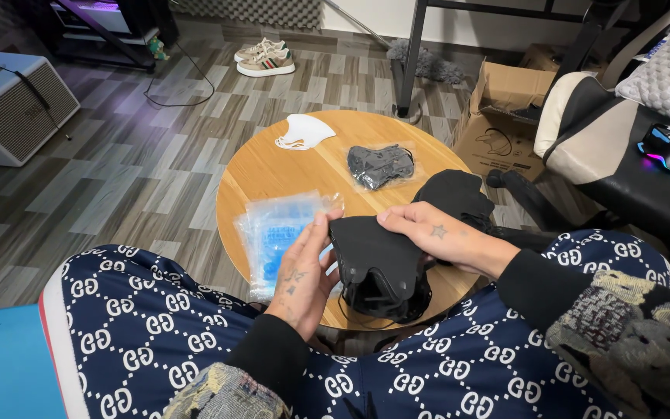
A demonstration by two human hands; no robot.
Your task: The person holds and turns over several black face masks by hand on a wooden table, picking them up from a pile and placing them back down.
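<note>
Fingers [321, 233] of the left hand [300, 275] and those of the right hand [436, 233] pinch opposite edges of a black face mask [374, 260] above the round tabletop [273, 167]. Clear plastic packets [277, 233] lie just beside it; farther off rest a bagged dark mask [380, 165] and a white mask [304, 132].

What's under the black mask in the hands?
Under the black mask sit more black masks on the round table. The clear packets lie beside it. How many masks are stacked is hidden.
</note>
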